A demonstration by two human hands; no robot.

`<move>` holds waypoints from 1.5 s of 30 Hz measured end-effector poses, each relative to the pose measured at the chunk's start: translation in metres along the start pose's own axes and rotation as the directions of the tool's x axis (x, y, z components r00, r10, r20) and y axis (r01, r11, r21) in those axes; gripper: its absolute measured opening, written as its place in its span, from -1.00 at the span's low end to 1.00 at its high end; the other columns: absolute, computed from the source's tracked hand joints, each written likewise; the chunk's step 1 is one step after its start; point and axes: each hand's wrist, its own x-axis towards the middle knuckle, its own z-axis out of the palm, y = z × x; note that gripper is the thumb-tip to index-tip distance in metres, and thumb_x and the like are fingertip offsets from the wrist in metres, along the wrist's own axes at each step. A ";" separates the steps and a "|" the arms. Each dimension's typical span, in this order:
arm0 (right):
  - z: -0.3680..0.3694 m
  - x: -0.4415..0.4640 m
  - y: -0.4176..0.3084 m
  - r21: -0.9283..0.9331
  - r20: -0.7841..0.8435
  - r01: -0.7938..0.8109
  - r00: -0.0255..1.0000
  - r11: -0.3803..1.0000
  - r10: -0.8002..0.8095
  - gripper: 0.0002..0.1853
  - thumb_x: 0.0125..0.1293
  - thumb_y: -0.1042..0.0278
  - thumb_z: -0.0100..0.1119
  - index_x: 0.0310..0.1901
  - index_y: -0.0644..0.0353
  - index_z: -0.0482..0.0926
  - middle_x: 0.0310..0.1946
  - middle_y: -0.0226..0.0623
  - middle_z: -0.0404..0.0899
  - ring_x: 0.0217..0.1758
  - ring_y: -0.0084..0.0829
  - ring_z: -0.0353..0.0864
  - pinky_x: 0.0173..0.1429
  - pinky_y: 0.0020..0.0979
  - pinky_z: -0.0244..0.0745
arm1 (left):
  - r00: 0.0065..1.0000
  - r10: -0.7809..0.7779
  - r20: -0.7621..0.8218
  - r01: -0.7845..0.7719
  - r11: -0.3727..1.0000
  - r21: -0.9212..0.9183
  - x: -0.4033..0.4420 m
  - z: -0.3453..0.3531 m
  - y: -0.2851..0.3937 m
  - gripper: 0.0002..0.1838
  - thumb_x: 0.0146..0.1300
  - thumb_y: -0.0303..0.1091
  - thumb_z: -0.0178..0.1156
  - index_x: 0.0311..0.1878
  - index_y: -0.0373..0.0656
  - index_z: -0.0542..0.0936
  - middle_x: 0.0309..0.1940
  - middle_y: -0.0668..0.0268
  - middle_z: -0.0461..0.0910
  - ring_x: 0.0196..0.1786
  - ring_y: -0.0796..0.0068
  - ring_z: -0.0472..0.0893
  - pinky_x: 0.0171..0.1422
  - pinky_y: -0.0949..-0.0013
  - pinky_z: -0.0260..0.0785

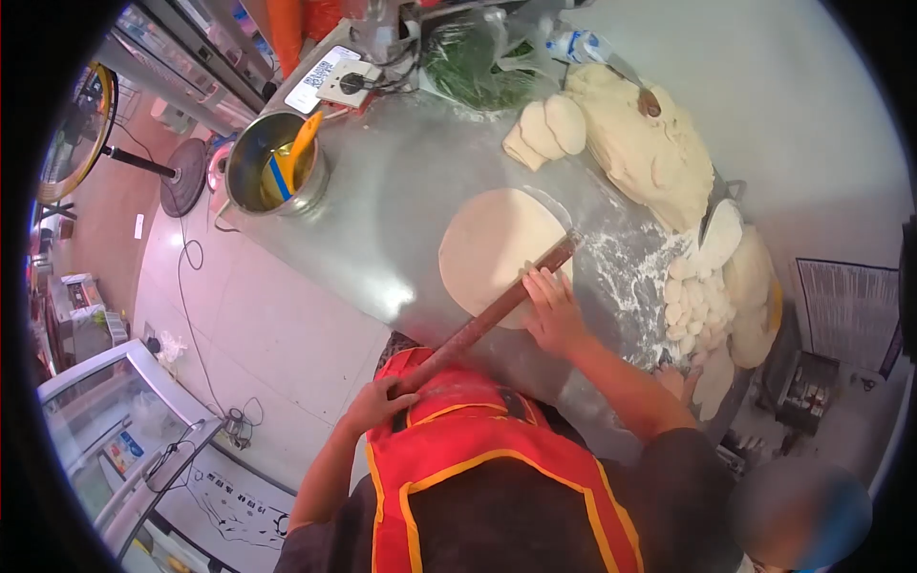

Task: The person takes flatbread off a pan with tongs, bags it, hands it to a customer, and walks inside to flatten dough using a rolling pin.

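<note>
A long brown wooden rolling pin [470, 332] slants from the front of my red apron up across a round, flat sheet of dough [497, 239] on the metal table. My left hand [380, 405] is closed around the pin's lower end, off the table's edge. Higher up, my right hand [554, 313] grips the pin with its fingers over the top, near the sheet's right edge. The pin lies across the sheet's lower right part and hides a strip of it. White flour [626, 272] is scattered to the right of the sheet.
A big dough mass [645, 143] and folded dough pieces [544, 132] lie at the back. Small dough pieces [695, 304] are heaped at right, near another person's hand [676, 382]. A metal pot [308, 196] with an orange-handled tool stands left. Behind are bagged greens [478, 72] and a power socket [350, 86].
</note>
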 end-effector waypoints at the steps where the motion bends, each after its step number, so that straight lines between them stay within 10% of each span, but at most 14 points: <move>1: -0.009 -0.004 -0.003 -0.018 -0.019 0.011 1.000 1.000 -0.011 -0.34 0.20 0.26 0.19 0.35 0.22 0.32 0.42 -0.15 0.23 0.52 -0.15 0.13 0.51 0.17 -0.08 | 1.000 -0.019 0.000 0.019 0.998 -0.062 0.001 0.005 -0.001 -0.54 0.16 0.04 0.34 -0.25 -0.26 0.61 -0.49 0.11 0.58 -0.42 0.23 0.58 -0.27 0.21 0.40; 3: 0.012 0.008 0.008 -0.034 -0.204 0.108 0.973 0.994 -0.112 -0.36 0.25 0.22 0.16 0.35 0.24 0.30 0.40 -0.11 0.26 0.51 -0.14 0.14 0.53 0.12 -0.12 | 0.997 -0.070 0.015 0.071 0.983 -0.171 0.002 0.013 -0.011 -0.52 0.15 0.05 0.35 -0.26 -0.27 0.61 -0.50 0.13 0.57 -0.43 0.25 0.57 -0.27 0.22 0.40; 14: -0.017 -0.089 0.023 -0.067 -0.090 -0.006 0.996 0.998 0.000 -0.36 0.25 0.16 0.22 0.34 0.17 0.31 0.37 -0.17 0.29 0.47 -0.13 0.20 0.53 0.15 -0.10 | 0.995 0.065 -0.077 -0.029 0.913 0.406 0.004 0.050 0.026 -0.58 0.09 -0.02 0.34 -0.15 -0.15 0.58 -0.38 0.04 0.65 -0.24 -0.05 0.64 -0.17 0.04 0.48; 21: 0.032 0.043 0.004 -0.043 -0.222 0.171 0.959 0.984 -0.176 -0.38 0.31 0.07 0.13 0.34 0.17 0.30 0.39 -0.22 0.25 0.49 -0.21 0.16 0.54 0.12 -0.11 | 0.993 -0.117 -0.031 0.110 0.980 -0.165 0.009 -0.004 -0.020 -0.61 0.14 -0.09 0.37 -0.32 -0.29 0.58 -0.57 0.25 0.53 -0.49 0.37 0.52 -0.33 0.28 0.39; 27: 0.061 0.212 -0.049 -0.085 -0.215 0.144 0.964 0.986 -0.159 -0.37 0.39 -0.01 -0.03 0.40 0.13 0.24 0.46 -0.27 0.17 0.55 -0.30 0.07 0.58 0.07 -0.25 | 0.939 -0.268 -0.217 0.253 0.963 -0.095 0.010 -0.069 -0.004 -0.55 0.13 -0.03 0.40 -0.33 -0.32 0.58 -0.55 0.26 0.55 -0.48 0.49 0.53 -0.36 0.34 0.38; 31: 0.054 0.212 -0.055 -0.089 -0.216 0.215 0.949 0.973 -0.229 -0.36 0.39 -0.03 -0.02 0.41 0.13 0.24 0.45 -0.26 0.20 0.55 -0.32 0.06 0.56 0.08 -0.20 | 0.968 -0.100 -0.230 0.100 0.995 -0.013 0.019 -0.077 -0.030 -0.55 0.13 -0.03 0.39 -0.30 -0.32 0.58 -0.54 0.22 0.56 -0.45 0.45 0.55 -0.31 0.30 0.40; 34: 0.037 0.104 -0.019 -0.084 0.035 0.083 0.996 0.993 -0.081 -0.34 0.26 0.04 0.16 0.35 0.12 0.31 0.42 -0.22 0.25 0.51 -0.25 0.16 0.54 0.13 -0.19 | 0.985 -0.157 0.075 0.173 0.942 -0.289 0.014 -0.057 -0.015 -0.60 0.20 -0.09 0.35 -0.25 -0.31 0.58 -0.44 0.29 0.56 -0.36 0.57 0.50 -0.24 0.38 0.38; 37: 0.018 0.037 -0.012 -0.029 -0.096 0.080 0.992 0.996 -0.083 -0.33 0.11 0.17 0.28 0.29 0.13 0.38 0.38 -0.17 0.29 0.49 -0.21 0.18 0.55 0.16 -0.25 | 0.941 -0.165 0.294 0.278 0.872 -0.402 0.011 -0.058 0.013 -0.63 0.25 -0.13 0.32 -0.22 -0.32 0.59 -0.39 0.35 0.55 -0.32 0.61 0.48 -0.21 0.44 0.37; 42: 0.044 0.115 -0.035 -0.058 -0.180 0.042 0.982 0.997 -0.051 -0.43 0.27 0.13 0.09 0.31 0.09 0.37 0.38 -0.24 0.29 0.49 -0.20 0.16 0.54 0.18 -0.20 | 0.980 -0.089 0.179 0.138 0.949 -0.285 0.030 -0.081 -0.002 -0.64 0.23 -0.12 0.32 -0.22 -0.30 0.59 -0.45 0.30 0.54 -0.38 0.56 0.46 -0.24 0.38 0.38; 45: 0.041 0.100 -0.039 -0.043 -0.206 0.048 0.977 0.998 -0.056 -0.42 0.25 0.12 0.13 0.31 0.07 0.38 0.36 -0.28 0.31 0.47 -0.20 0.19 0.54 0.19 -0.20 | 0.999 -0.007 0.046 -0.001 0.983 0.182 0.039 -0.091 -0.010 -0.67 0.18 -0.12 0.33 -0.28 -0.23 0.56 -0.50 0.14 0.57 -0.47 0.34 0.56 -0.29 0.23 0.41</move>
